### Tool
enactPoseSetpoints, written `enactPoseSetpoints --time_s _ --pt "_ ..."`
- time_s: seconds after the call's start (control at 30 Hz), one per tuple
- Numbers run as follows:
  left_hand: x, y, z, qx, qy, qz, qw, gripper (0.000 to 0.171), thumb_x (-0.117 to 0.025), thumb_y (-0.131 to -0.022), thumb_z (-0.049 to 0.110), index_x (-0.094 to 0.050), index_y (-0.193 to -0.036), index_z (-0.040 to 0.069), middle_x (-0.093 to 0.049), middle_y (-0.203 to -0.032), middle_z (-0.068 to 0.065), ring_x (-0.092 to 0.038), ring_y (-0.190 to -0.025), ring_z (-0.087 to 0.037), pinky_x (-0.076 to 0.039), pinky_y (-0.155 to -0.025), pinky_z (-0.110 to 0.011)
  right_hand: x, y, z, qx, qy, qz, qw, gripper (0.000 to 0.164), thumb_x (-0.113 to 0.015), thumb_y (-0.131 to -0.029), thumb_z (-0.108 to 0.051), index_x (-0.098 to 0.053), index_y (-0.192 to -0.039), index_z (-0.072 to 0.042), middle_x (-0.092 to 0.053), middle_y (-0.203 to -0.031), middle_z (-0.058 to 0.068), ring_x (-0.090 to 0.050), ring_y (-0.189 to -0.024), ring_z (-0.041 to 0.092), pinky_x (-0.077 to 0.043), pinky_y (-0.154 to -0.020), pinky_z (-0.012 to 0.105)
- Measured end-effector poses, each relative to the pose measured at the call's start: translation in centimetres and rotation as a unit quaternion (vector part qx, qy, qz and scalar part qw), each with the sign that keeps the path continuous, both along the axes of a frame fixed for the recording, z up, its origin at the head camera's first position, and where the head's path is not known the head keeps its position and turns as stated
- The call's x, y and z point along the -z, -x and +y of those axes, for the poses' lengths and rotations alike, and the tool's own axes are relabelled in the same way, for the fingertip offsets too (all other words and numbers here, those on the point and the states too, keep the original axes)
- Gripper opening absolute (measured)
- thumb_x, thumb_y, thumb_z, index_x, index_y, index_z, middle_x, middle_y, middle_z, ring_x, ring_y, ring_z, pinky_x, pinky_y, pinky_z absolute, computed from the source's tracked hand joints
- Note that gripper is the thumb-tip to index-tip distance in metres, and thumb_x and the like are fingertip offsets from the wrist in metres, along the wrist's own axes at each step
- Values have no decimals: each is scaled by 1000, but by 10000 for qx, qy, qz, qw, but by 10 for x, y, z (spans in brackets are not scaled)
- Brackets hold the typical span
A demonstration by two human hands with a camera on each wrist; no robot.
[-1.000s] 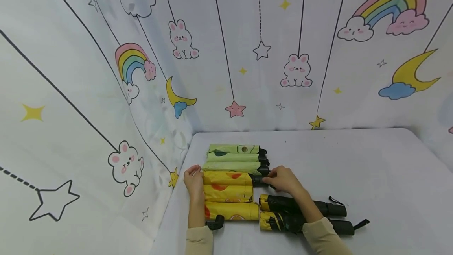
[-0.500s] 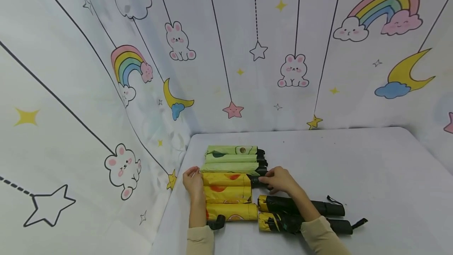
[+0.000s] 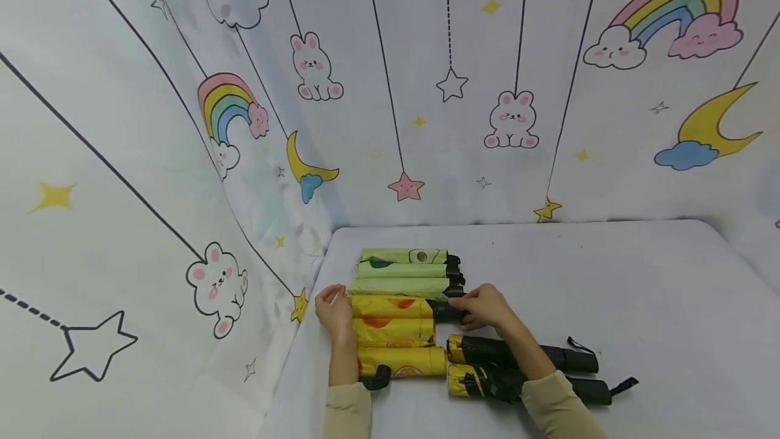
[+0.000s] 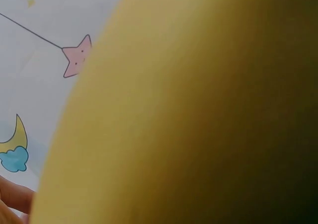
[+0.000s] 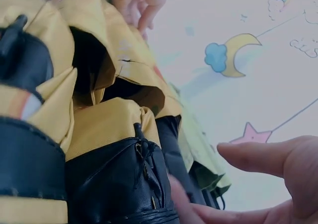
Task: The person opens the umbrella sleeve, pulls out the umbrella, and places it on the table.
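In the head view my left hand (image 3: 334,310) is at the left end of the farthest yellow umbrella (image 3: 390,307), a folded one with an orange-slice print, its fingers loosely bent. At the other end my right hand (image 3: 485,309) touches that umbrella's black handle (image 3: 445,311). The right wrist view shows its thumb and a finger (image 5: 258,154) spread apart on either side of the black end. Nearer me lie a middle yellow umbrella (image 3: 393,332) and a front yellow umbrella (image 3: 417,362), parallel to it. A blurred yellow surface (image 4: 149,110) fills most of the left wrist view.
Behind the yellow ones, several folded green umbrellas (image 3: 399,286) with an avocado print lie in a row. Under the right forearm are two black-and-yellow folded umbrellas (image 3: 569,360). The white table (image 3: 609,276) meets a printed backdrop (image 3: 365,120) at the back and left.
The right hand's fingers have shifted slightly left and away from me and spread a little at the handle. The left forearm has drifted slightly right; the umbrellas lie nearly as before.
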State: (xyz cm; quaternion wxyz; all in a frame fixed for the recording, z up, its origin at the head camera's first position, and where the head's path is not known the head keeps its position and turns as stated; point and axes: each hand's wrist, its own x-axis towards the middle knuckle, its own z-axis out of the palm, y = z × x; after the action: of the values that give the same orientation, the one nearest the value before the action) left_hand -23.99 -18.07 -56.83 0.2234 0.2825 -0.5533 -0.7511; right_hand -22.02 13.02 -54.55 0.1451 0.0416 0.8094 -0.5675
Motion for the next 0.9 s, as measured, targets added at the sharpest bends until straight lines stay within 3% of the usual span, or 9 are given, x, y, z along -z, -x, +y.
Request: enactPoseSetpoints --time_s 0.2,0.43,0.6,0.77,0.9 --pt "-4 -2 0 -81 -171 68 9998 35 -52 -96 -20 -48 -130 -10 -52 -132 -30 -59 -131 -41 -52 -107 -44 -1 1 1 158 542 -306 9979 52 -80 -93 -19 -64 -125 17 -65 -125 35 -78 -81 33 -65 -73 42" --pt "-4 -4 0 -18 -265 73 9996 39 -53 -96 -21 -46 -133 -11 -51 -135 -31 -58 -132 -43 -50 -109 -45 0 1 2 128 486 -34 9987 49 -81 -93 -20 -66 -125 14 -70 -119 27 -77 -88 31 -62 -85 46" --pt "-4 -5 -1 58 -176 5 9998 39 -54 -96 -20 -46 -134 -11 -52 -134 -31 -60 -130 -42 -53 -105 -41 1 2 2 178 842 5 9963 57 -82 -92 -24 -63 -130 14 -67 -124 29 -76 -90 29 -62 -87 45" --pt "-3 -4 0 28 -78 -63 9999 33 -57 -98 -16 -50 -129 -11 -56 -130 -32 -62 -126 -43 -59 -91 -28 5 5 1 206 1287 -58 9915 67 -82 -93 -22 -54 -138 19 -67 -125 31 -77 -89 27 -63 -86 42" --pt "-2 -3 0 -29 -131 2 9999 30 -57 -98 -15 -50 -128 -11 -56 -129 -33 -62 -125 -44 -59 -85 -24 5 7 1 329 1461 -20 9887 66 -84 -91 -23 -56 -137 17 -67 -125 30 -78 -87 27 -63 -85 41"
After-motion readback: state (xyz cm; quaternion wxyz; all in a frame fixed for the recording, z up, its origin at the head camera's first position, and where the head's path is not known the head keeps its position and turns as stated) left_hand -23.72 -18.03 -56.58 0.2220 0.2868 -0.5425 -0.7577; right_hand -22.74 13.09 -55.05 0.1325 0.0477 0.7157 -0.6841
